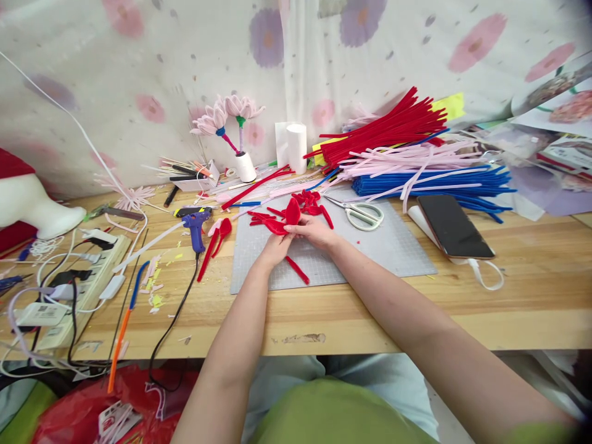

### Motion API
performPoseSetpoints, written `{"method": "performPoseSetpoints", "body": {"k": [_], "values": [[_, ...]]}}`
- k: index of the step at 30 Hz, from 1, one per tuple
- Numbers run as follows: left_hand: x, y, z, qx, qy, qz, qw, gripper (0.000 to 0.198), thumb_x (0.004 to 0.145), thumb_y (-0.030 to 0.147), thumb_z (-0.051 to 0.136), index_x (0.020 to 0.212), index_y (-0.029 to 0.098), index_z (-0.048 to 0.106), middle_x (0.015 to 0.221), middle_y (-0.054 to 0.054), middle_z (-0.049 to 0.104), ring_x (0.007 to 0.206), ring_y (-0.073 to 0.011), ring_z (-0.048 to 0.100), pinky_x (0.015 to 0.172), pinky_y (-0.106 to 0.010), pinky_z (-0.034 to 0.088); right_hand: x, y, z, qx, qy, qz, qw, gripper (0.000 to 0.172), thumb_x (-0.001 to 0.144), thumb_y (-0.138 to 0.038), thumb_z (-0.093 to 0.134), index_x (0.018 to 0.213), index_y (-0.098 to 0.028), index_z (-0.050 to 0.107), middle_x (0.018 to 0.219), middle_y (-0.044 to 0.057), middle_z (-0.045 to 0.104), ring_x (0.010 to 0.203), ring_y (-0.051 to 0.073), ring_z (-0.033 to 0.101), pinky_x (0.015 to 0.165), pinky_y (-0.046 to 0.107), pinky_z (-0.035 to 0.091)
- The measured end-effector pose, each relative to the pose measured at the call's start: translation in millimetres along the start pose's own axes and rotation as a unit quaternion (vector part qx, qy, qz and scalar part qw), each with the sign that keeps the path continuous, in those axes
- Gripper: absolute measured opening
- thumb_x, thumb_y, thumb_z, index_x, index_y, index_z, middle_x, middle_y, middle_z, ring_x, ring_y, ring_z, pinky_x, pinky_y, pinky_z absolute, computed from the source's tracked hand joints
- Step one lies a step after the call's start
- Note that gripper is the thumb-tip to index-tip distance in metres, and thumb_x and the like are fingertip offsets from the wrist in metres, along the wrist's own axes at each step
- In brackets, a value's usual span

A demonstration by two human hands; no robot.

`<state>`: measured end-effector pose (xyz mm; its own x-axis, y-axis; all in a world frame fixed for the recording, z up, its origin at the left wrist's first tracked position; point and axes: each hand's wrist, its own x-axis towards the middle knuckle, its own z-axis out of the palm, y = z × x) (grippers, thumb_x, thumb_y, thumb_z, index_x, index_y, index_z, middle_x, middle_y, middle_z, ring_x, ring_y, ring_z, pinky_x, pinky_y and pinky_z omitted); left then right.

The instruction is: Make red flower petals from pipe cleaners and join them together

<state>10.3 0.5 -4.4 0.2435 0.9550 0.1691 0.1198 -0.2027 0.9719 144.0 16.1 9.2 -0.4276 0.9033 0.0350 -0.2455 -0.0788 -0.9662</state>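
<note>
Both hands meet over a grey cutting mat (393,246). My left hand (276,245) and my right hand (313,231) are closed together on a red pipe-cleaner petal piece (287,217), held just above the mat. A loose red pipe-cleaner piece (297,269) lies on the mat below my hands. More red looped petals (311,202) lie just beyond my fingers. Two further red petals (216,237) rest on the wood to the left of the mat.
Scissors (361,214) lie on the mat at right. A blue glue gun (195,225) stands left. A phone (454,226) lies right. Red (393,126), pink and blue (435,184) pipe-cleaner bundles pile at the back. A power strip (74,290) with cables sits far left. Pink flowers (226,117) stand in a white cup.
</note>
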Motion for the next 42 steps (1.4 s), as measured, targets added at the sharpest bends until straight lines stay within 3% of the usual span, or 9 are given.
{"method": "performPoseSetpoints", "body": {"k": [5, 7, 10, 12, 19, 24, 28, 32, 42], "values": [[-2.5, 5.3, 1.9, 0.054, 0.007, 0.034, 0.998, 0.031, 0.067, 0.024, 0.066, 0.097, 0.018, 0.06, 0.107, -0.008, 0.059, 0.115, -0.0236, 0.046, 0.101, -0.039, 0.029, 4.6, 1.6, 1.2, -0.039, 0.08, -0.045, 0.995, 0.031, 0.057, -0.034, 0.073, 0.077, -0.015, 0.057, 0.078, 0.0, 0.059, 0.074, 0.012, 0.053, 0.074, 0.029, 0.041], [-3.8, 8.0, -0.3, 0.078, 0.059, 0.06, 0.993, 0.04, 0.062, 0.023, 0.07, 0.1, 0.019, 0.057, 0.109, -0.008, 0.057, 0.117, -0.0232, 0.044, 0.102, -0.039, 0.029, 7.2, 3.0, -0.8, -0.073, 0.129, -0.07, 0.987, 0.03, 0.058, -0.035, 0.071, 0.077, -0.016, 0.057, 0.079, 0.001, 0.059, 0.076, 0.014, 0.053, 0.076, 0.03, 0.041], [-4.9, 13.2, -7.0, 0.082, 0.186, 0.054, 0.978, 0.041, 0.065, 0.029, 0.069, 0.102, 0.021, 0.052, 0.101, -0.006, 0.056, 0.101, -0.0192, 0.052, 0.091, -0.033, 0.037, 9.3, 3.2, -4.0, -0.158, 0.15, -0.096, 0.971, 0.024, 0.061, -0.035, 0.068, 0.073, -0.017, 0.057, 0.076, 0.002, 0.059, 0.075, 0.016, 0.052, 0.074, 0.032, 0.041], [-5.1, 16.6, -11.9, 0.089, 0.23, 0.035, 0.968, 0.039, 0.065, 0.032, 0.069, 0.098, 0.021, 0.05, 0.09, -0.003, 0.057, 0.084, -0.0161, 0.055, 0.079, -0.03, 0.041, 8.8, 1.8, -4.2, -0.212, 0.125, -0.097, 0.964, 0.021, 0.065, -0.036, 0.065, 0.069, -0.017, 0.057, 0.072, 0.002, 0.06, 0.073, 0.017, 0.052, 0.073, 0.032, 0.04], [-6.3, 18.7, -14.4, 0.083, 0.225, 0.064, 0.969, 0.027, 0.071, 0.033, 0.064, 0.089, 0.021, 0.047, 0.079, 0.0, 0.054, 0.063, -0.0103, 0.049, 0.061, -0.024, 0.036, 1.3, -4.1, 0.3, -0.211, 0.007, -0.056, 0.976, 0.031, 0.066, -0.046, 0.062, 0.072, -0.016, 0.058, 0.069, -0.001, 0.055, 0.069, 0.014, 0.048, 0.069, 0.028, 0.037], [-1.9, 15.2, -11.1, 0.029, 0.248, 0.051, 0.967, 0.034, 0.068, 0.034, 0.066, 0.09, 0.022, 0.043, 0.079, 0.001, 0.052, 0.066, -0.0101, 0.051, 0.063, -0.023, 0.038, 1.0, -2.7, -3.7, -0.178, -0.027, -0.048, 0.982, 0.033, 0.067, -0.047, 0.062, 0.07, -0.015, 0.056, 0.068, -0.002, 0.052, 0.068, 0.012, 0.045, 0.07, 0.027, 0.036], [0.1, 13.7, -13.5, 0.026, 0.243, 0.035, 0.969, 0.038, 0.066, 0.035, 0.068, 0.09, 0.022, 0.041, 0.078, 0.001, 0.053, 0.07, -0.0118, 0.054, 0.067, -0.024, 0.039, 5.3, 2.0, -5.4, -0.211, -0.058, -0.054, 0.974, 0.035, 0.071, -0.05, 0.057, 0.064, -0.015, 0.053, 0.063, -0.003, 0.048, 0.063, 0.011, 0.041, 0.066, 0.027, 0.034], [-1.7, 14.7, -13.9, 0.048, 0.24, 0.058, 0.968, 0.035, 0.072, 0.037, 0.063, 0.093, 0.022, 0.039, 0.071, 0.002, 0.053, 0.065, -0.012, 0.054, 0.065, -0.024, 0.039, 6.7, 4.1, -2.7, -0.24, -0.055, -0.072, 0.966, 0.034, 0.073, -0.047, 0.056, 0.059, -0.016, 0.049, 0.062, -0.002, 0.044, 0.061, 0.011, 0.039, 0.064, 0.027, 0.032], [1.6, 7.9, -10.0, 0.081, 0.284, 0.107, 0.949, 0.041, 0.074, 0.042, 0.059, 0.098, 0.021, 0.033, 0.071, 0.002, 0.051, 0.062, -0.0109, 0.053, 0.064, -0.025, 0.043, 2.4, -1.1, 13.0, -0.086, -0.004, -0.103, 0.991, 0.027, 0.07, -0.042, 0.062, 0.067, -0.017, 0.05, 0.074, -0.001, 0.049, 0.075, 0.013, 0.046, 0.077, 0.029, 0.036]]}}
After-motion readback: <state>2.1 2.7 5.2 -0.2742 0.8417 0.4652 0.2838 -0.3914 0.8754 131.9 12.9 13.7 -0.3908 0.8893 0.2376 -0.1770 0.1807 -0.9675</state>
